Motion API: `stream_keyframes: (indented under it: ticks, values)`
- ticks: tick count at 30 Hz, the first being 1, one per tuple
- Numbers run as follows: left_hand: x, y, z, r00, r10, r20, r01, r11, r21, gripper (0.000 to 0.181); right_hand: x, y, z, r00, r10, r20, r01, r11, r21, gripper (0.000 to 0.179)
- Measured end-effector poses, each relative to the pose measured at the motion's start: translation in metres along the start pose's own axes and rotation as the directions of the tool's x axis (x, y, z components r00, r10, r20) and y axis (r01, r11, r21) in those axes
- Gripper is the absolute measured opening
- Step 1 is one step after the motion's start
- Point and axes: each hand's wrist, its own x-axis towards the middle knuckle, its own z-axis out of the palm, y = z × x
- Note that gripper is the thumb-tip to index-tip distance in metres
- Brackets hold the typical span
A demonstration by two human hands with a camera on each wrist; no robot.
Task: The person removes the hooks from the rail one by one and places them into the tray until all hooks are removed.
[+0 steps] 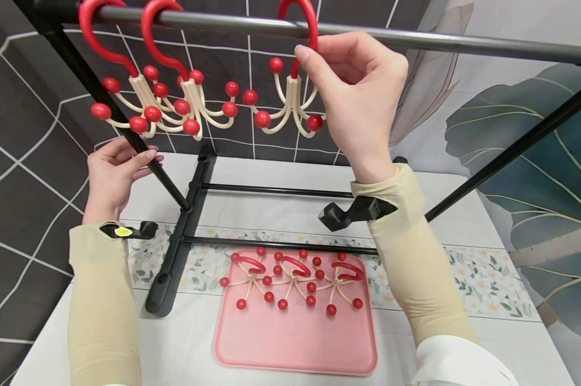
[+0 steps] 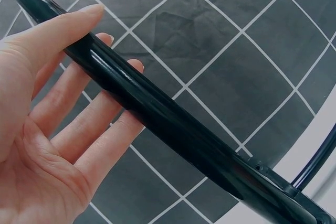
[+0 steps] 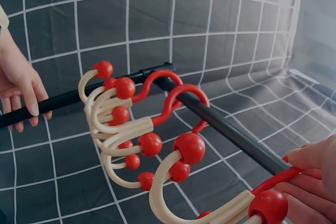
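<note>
My right hand (image 1: 362,94) pinches the red hook of a multi-arm hanger (image 1: 294,99) with cream prongs tipped in red balls. This hook loops over the rack's dark top rail (image 1: 237,23). Lower left, my left hand (image 1: 111,174) holds the rack's black side post (image 2: 152,103), thumb in front and fingers behind it. Two similar hangers, a left one (image 1: 142,91) and a second one (image 1: 192,94), hang side by side from the rail's left end. In the right wrist view, my right fingers (image 3: 310,187) partly cover the held hook.
On the white table lies a pink tray (image 1: 295,343) with three more such hangers (image 1: 295,273) along its far side. Black lower crossbars (image 1: 280,191) and a foot bar (image 1: 174,257) stand on the table. A slanting right post (image 1: 512,153) borders the right side.
</note>
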Motion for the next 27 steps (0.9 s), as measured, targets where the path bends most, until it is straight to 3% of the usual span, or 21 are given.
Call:
stream_keyframes:
  ticks: [7, 14, 17, 23, 27]
  values:
    - [0.001, -0.001, 0.0, 1.0, -0.003, 0.0, 0.003, 1.0, 0.005, 0.039, 0.002, 0.011, -0.007, 0.995, -0.098, -0.012, 0.097, 0.995, -0.015, 0.005]
    - [0.0, 0.0, 0.0, 1.0, 0.01, 0.003, -0.01, 1.0, -0.001, 0.038, 0.0, 0.011, -0.02, 0.98, -0.193, 0.041, 0.195, 0.979, -0.063, 0.014]
    - [0.0, 0.0, -0.001, 1.0, 0.017, 0.005, -0.017, 1.0, -0.003, 0.037, -0.004, 0.009, -0.024, 0.982, -0.186, 0.04, 0.188, 0.979, -0.077, 0.014]
    - [0.0, 0.0, -0.002, 1.0, 0.016, 0.006, -0.016, 1.0, -0.006, 0.038, -0.015, 0.004, -0.029, 0.996, -0.087, 0.001, 0.087, 0.994, -0.071, 0.01]
    - [0.0, 0.0, -0.002, 1.0, 0.01, 0.004, -0.01, 1.0, 0.001, 0.039, -0.024, 0.005, -0.033, 0.998, -0.061, 0.015, 0.062, 0.995, -0.076, 0.012]
